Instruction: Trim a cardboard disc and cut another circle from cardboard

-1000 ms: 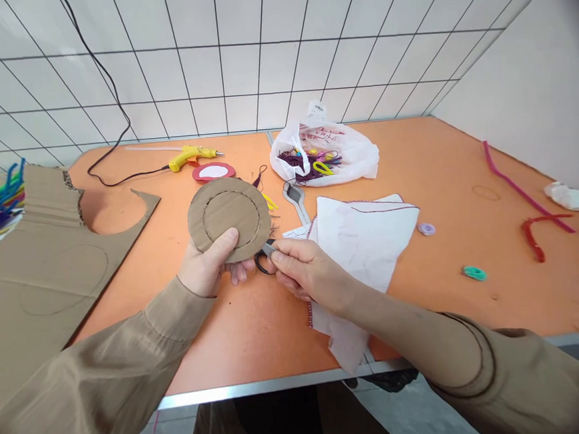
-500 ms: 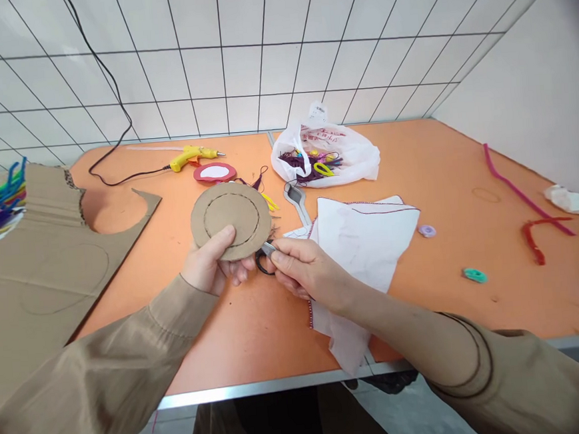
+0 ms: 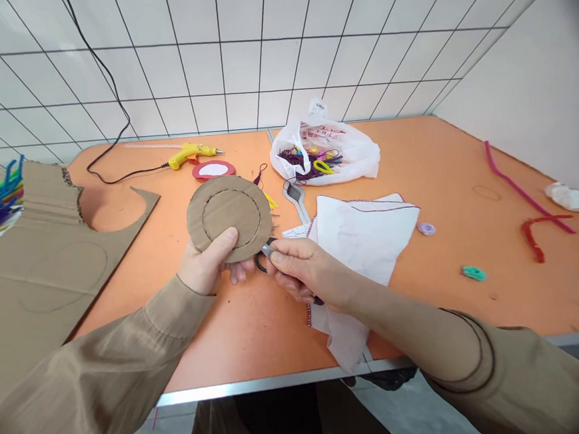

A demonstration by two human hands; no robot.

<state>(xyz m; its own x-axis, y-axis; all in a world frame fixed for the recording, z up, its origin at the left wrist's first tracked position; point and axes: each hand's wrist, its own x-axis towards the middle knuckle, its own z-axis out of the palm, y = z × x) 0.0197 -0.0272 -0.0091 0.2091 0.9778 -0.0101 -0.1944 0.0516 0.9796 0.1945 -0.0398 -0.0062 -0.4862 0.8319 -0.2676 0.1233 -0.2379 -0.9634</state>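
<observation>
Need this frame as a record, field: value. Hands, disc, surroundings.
left_hand: left hand holds cardboard disc, thumb on its face
right_hand: right hand grips grey-tipped tool, mostly hidden by fingers
disc_marks: dark broken ring inside the rim
left: cut cardboard sheet
back_left: yellow glue gun, corded
back_center: white plastic bag, open, colourful items inside
right_of_disc: white cloth, dark red edging
far_right: pink strip, red strip

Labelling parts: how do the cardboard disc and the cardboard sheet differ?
The disc is small and round; the sheet far larger, with a curved cutout. The left hand holds the disc; the sheet lies on the table. The disc's circular line is dark; the sheet's curved lines faint. Both are brown.
</observation>
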